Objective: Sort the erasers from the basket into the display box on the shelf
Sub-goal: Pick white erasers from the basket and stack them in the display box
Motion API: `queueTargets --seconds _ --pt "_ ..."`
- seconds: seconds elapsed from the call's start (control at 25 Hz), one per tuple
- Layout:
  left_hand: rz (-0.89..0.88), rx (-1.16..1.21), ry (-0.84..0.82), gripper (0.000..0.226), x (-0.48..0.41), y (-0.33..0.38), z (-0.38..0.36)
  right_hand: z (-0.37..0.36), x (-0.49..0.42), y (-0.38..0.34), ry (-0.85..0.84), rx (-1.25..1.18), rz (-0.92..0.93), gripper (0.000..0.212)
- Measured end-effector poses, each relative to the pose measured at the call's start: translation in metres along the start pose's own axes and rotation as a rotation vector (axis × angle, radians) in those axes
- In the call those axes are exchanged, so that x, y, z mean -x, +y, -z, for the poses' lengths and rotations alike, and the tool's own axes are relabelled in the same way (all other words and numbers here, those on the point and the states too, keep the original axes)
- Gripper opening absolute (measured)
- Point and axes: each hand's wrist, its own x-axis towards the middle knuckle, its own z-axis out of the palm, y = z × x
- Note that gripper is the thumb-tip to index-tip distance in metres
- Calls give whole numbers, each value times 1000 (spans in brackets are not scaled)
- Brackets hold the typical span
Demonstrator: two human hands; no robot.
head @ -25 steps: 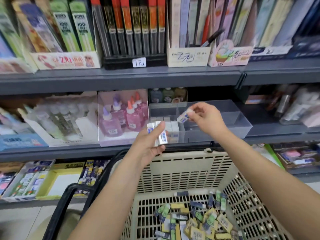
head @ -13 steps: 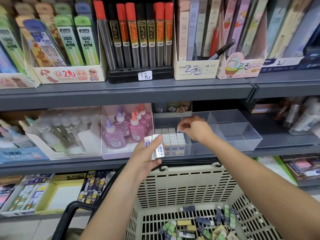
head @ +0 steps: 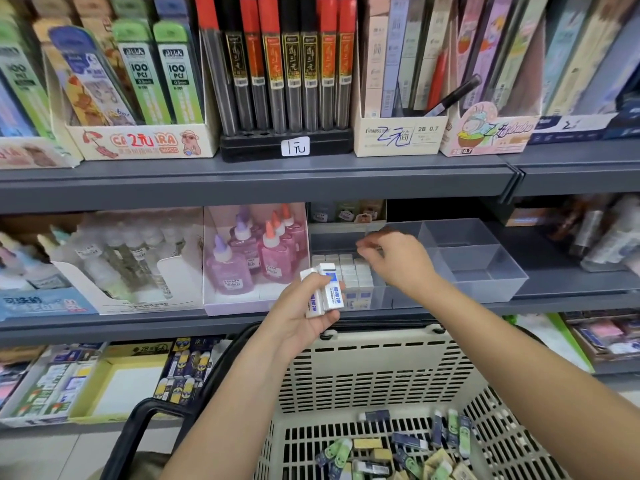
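My left hand grips a few white erasers with blue sleeves in front of the middle shelf. My right hand hovers over the clear display box, fingers loosely curled above the rows of white erasers standing in its left compartment. I see nothing between those fingers. Below, the beige slotted basket holds several mixed erasers in green, yellow and dark blue wrappers.
Pink and purple glue bottles stand in a box left of the display box. The upper shelf edge overhangs close above my right hand. The basket's black handle rises at the lower left. The display box's right compartments hold nothing.
My right hand carried an eraser down into the box's left compartment and has drawn back up without it. My left hand kept its erasers and stayed in place.
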Motion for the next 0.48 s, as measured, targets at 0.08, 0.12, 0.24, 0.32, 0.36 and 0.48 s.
queueTargets --seconds 0.08,0.12,0.24,0.32,0.36,0.48 --pt "-5 -26 -28 10 0 0 -3 9 8 -13 -119 -247 50 25" --pt "-12 -41 -43 9 1 0 -5 11 12 -19 -202 -328 65 24" --pt "-42 -101 -72 10 3 -3 -8 16 21 -23 -293 -374 50 14" --pt "-66 -101 -41 14 2 -5 -8 25 19 -16 -293 -471 -22 11" --pt "-79 -75 -7 13 1 -5 -6 29 16 -10 -276 -537 -69 13" --pt "-121 -9 90 5 -2 0 0 37 1 8 -49 -590 -201 12"
